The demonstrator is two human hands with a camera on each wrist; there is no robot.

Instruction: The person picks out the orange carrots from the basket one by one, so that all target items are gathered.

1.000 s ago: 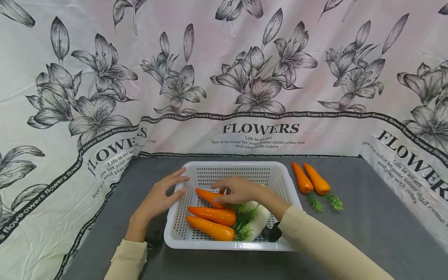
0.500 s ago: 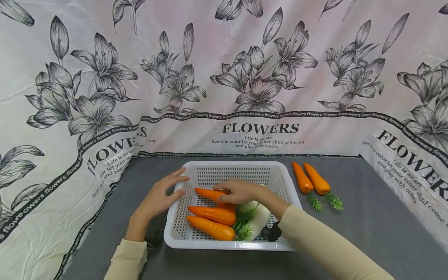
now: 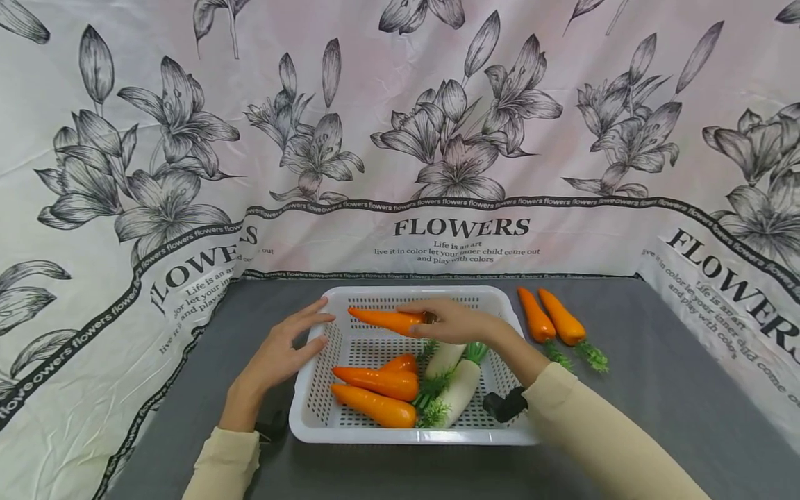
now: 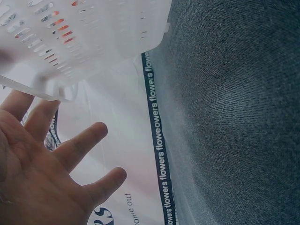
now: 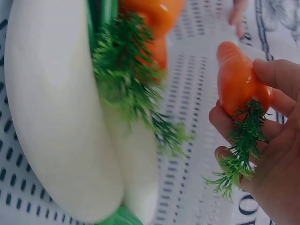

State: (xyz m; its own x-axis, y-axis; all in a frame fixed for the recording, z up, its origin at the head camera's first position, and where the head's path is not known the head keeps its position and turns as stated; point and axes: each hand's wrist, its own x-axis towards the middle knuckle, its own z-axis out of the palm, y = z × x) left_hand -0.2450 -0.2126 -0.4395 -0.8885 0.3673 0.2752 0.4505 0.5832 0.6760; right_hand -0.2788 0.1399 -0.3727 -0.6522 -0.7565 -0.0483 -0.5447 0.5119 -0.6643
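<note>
My right hand (image 3: 459, 323) holds an orange carrot (image 3: 381, 319) by its thick end, above the back part of a white perforated basket (image 3: 412, 436). In the right wrist view, thumb and fingers pinch that carrot (image 5: 236, 84) around its top, and its green leaves hang across the palm. My left hand (image 3: 284, 347) rests at the basket's left rim. Its fingers are spread in the left wrist view, some fingertips right at the rim. Inside the basket lie a front carrot (image 3: 375, 406), a middle carrot (image 3: 371, 378) and a partly hidden carrot (image 3: 403, 362), beside two white radishes (image 3: 459, 392).
Two more carrots (image 3: 562, 319) lie side by side on the grey table (image 3: 650, 417), right of the basket. A flower-printed cloth (image 3: 462, 236) walls off the back and sides. Black devices sit at both wrists.
My right hand has taken hold of the rear carrot and lifted it up and away from the others, toward the basket's back. The left hand stays at the rim.
</note>
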